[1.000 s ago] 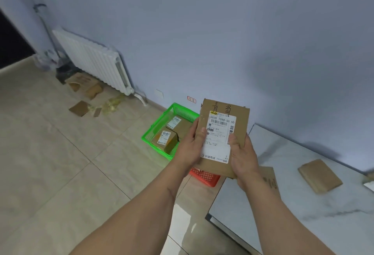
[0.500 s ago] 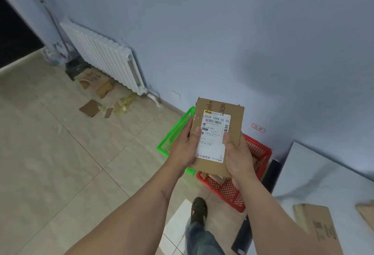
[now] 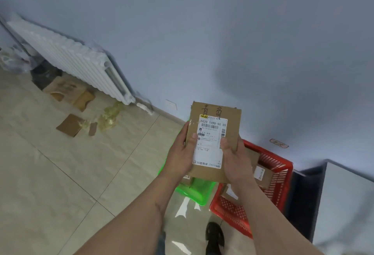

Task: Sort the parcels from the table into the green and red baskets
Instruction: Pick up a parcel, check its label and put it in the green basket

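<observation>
I have one parcel up in front of me, label side facing, held above the two baskets on the floor. My left hand clamps its left edge with the thumb on the label, and my right hand clamps the right edge the same way; the fingers of both are closed on the box. The green basket sits below the parcel on the left, mostly hidden by it, and the red basket lies just to its right, with parcels already inside. The tabletop shows at the far right edge. I judge this is the label-reading step: the next move calls for picking the basket, then lowering the box in.
</observation>
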